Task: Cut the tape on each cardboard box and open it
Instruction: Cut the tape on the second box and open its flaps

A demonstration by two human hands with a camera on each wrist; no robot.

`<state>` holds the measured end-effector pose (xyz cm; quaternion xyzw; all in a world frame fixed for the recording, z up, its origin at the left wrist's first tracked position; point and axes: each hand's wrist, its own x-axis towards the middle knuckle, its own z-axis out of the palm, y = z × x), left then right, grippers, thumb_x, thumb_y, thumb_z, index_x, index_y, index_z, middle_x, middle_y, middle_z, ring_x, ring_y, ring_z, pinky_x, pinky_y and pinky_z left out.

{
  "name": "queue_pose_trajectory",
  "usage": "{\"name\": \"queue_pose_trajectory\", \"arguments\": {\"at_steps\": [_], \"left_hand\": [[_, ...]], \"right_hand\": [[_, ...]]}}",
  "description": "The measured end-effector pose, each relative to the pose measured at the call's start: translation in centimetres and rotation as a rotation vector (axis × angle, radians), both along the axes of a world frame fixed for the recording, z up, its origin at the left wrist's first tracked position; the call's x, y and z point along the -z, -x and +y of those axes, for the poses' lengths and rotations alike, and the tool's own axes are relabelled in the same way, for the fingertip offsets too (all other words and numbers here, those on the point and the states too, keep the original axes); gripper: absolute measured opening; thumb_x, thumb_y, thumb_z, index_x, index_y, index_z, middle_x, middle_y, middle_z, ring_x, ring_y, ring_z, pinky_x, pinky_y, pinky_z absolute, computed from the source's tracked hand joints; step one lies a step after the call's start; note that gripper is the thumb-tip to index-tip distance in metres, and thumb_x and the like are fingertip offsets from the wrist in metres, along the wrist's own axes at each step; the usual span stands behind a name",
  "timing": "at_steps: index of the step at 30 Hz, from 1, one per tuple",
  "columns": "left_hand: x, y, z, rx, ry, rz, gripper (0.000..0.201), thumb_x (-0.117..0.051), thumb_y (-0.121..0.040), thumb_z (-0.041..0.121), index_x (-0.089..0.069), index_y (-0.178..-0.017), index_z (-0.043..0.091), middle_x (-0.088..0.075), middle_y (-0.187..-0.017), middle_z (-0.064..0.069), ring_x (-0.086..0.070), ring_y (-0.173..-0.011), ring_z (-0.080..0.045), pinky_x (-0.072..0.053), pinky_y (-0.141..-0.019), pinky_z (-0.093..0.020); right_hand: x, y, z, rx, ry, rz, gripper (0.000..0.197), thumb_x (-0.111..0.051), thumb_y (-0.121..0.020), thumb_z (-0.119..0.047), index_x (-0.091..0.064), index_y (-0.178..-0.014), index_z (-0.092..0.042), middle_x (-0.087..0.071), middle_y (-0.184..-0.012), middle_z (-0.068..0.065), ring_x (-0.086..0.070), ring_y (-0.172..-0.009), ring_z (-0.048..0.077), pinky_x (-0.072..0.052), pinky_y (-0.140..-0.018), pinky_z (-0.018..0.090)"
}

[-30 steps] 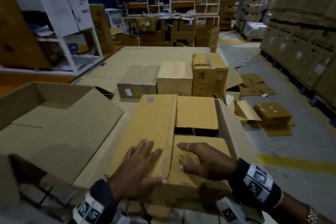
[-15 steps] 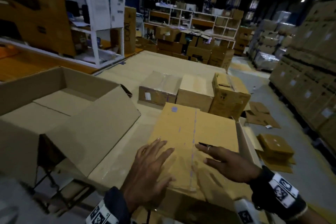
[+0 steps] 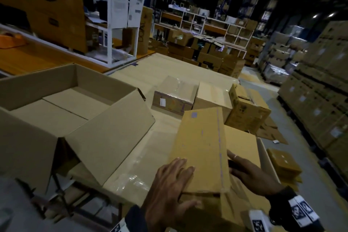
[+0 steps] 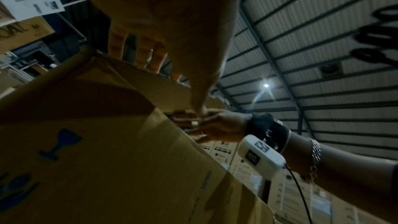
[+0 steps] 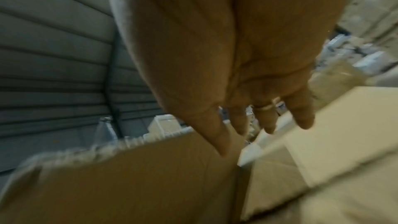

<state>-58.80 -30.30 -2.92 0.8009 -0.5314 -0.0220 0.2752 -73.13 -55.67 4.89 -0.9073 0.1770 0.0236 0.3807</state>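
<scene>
A long brown cardboard box (image 3: 203,147) lies in front of me on the table, with a cut tape line running along its left top flap. My left hand (image 3: 169,184) lies flat on the near end of that flap, fingers spread and thumb along the near edge. My right hand (image 3: 246,171) rests on the right flap (image 3: 243,143), its straight fingertips tucked at the left flap's long edge. The left wrist view shows the box side (image 4: 107,159) with blue glass marks. In the right wrist view a blurred flap (image 5: 129,185) sits under the right hand (image 5: 226,57).
A large open box (image 3: 113,128) stands at the left. Behind stand three closed boxes, one wrapped in clear tape (image 3: 175,96), one plain (image 3: 212,96), one tilted (image 3: 248,111). Flattened cardboard (image 3: 282,162) lies on the floor at right, beside stacked cartons (image 3: 320,90). White shelving (image 3: 116,15) is back left.
The open gap on the box's right side has been covered by its flap. My right fingers have since slid to the left flap's edge. The left hand stayed on its flap.
</scene>
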Motion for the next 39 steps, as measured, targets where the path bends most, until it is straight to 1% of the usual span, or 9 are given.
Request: {"name": "queue_pose_trajectory", "arguments": {"at_steps": [4, 8, 13, 16, 20, 25, 28, 31, 39], "left_hand": [[-1.0, -1.1, 1.2, -0.162, 0.271, 0.020, 0.068, -0.055, -0.089, 0.043, -0.032, -0.153, 0.036, -0.041, -0.156, 0.009, -0.043, -0.138, -0.010, -0.037, -0.110, -0.033], [-2.6, -2.3, 2.5, -0.344, 0.435, 0.079, 0.107, -0.072, -0.082, 0.047, -0.003, -0.161, 0.030, -0.018, -0.165, 0.005, -0.030, -0.141, -0.008, -0.041, -0.103, -0.035], [-3.8, -2.9, 4.6, -0.626, 0.314, 0.007, 0.159, -0.099, -0.040, 0.037, 0.001, -0.161, 0.009, -0.008, -0.167, -0.017, -0.014, -0.153, -0.037, -0.020, -0.120, -0.056], [-2.2, -4.1, 5.4, -0.604, 0.146, -0.042, 0.142, -0.090, -0.045, 0.053, -0.019, -0.159, 0.004, -0.012, -0.167, -0.020, -0.011, -0.153, -0.040, -0.008, -0.120, -0.059], [2.3, -4.2, 4.1, -0.425, -0.113, 0.071, 0.102, -0.047, -0.072, 0.081, -0.051, -0.146, 0.011, -0.031, -0.161, -0.017, -0.023, -0.151, -0.039, -0.007, -0.116, -0.061], [3.9, -3.9, 2.0, -0.359, -0.126, 0.361, 0.135, 0.016, -0.052, 0.099, -0.015, -0.161, 0.025, -0.004, -0.169, 0.002, 0.010, -0.156, -0.018, 0.015, -0.123, -0.043], [3.6, -4.7, 1.0, -0.320, -0.152, 0.465, 0.105, -0.019, -0.075, 0.089, -0.003, -0.161, 0.031, 0.002, -0.170, 0.007, 0.010, -0.155, -0.014, 0.010, -0.125, -0.041], [2.5, -6.3, -0.1, -0.218, -0.220, 0.549, 0.091, -0.047, -0.092, 0.067, 0.002, -0.161, 0.033, 0.008, -0.168, 0.012, 0.007, -0.155, -0.014, 0.003, -0.125, -0.037], [4.2, -8.2, -2.8, -0.190, -0.169, 0.514, 0.081, -0.034, -0.096, 0.061, 0.003, -0.161, 0.029, 0.001, -0.170, 0.007, -0.005, -0.155, -0.017, -0.015, -0.125, -0.041]], "right_hand": [[-2.9, -3.7, 2.3, -0.131, 0.109, -0.227, 0.065, -0.049, -0.105, -0.022, -0.016, -0.157, -0.043, -0.013, -0.162, -0.033, -0.012, -0.151, -0.005, -0.029, -0.119, 0.026], [-3.0, -9.6, 3.9, -0.298, 0.259, -0.288, 0.065, -0.052, -0.105, -0.019, -0.019, -0.159, -0.035, -0.010, -0.166, -0.022, -0.008, -0.153, 0.001, -0.014, -0.122, 0.018], [-1.0, -16.4, 4.6, -0.483, 0.315, -0.137, 0.075, -0.068, -0.096, -0.030, -0.025, -0.157, -0.038, -0.017, -0.164, -0.023, -0.013, -0.150, -0.006, -0.015, -0.115, 0.007], [1.2, -19.1, 4.4, -0.581, 0.385, 0.024, 0.071, -0.069, -0.095, -0.028, -0.033, -0.155, -0.037, -0.028, -0.162, -0.017, -0.027, -0.148, 0.001, -0.030, -0.120, 0.029], [3.2, -20.7, 4.9, -0.691, 0.501, 0.203, 0.061, -0.068, -0.094, -0.013, -0.045, -0.150, -0.020, -0.034, -0.161, -0.003, -0.034, -0.147, 0.014, -0.031, -0.114, 0.026], [4.3, -21.2, 4.2, -0.686, 0.566, 0.238, 0.040, -0.065, -0.096, -0.025, -0.063, -0.136, -0.018, -0.050, -0.152, -0.001, -0.045, -0.139, 0.016, -0.022, -0.123, 0.034], [4.9, -21.4, 2.5, -0.635, 0.580, 0.258, 0.049, -0.057, -0.097, -0.051, -0.067, -0.129, -0.015, -0.060, -0.141, 0.005, -0.057, -0.128, 0.022, -0.045, -0.111, 0.040], [3.8, -22.8, 0.2, -0.584, 0.540, 0.246, 0.050, -0.063, -0.095, -0.044, -0.061, -0.139, -0.020, -0.051, -0.152, 0.000, -0.044, -0.140, 0.014, -0.037, -0.116, 0.033], [5.2, -26.8, -3.1, -0.515, 0.571, 0.360, 0.049, -0.072, -0.092, -0.021, -0.060, -0.139, -0.020, -0.040, -0.158, -0.001, -0.029, -0.150, 0.014, -0.033, -0.120, 0.041]]}}
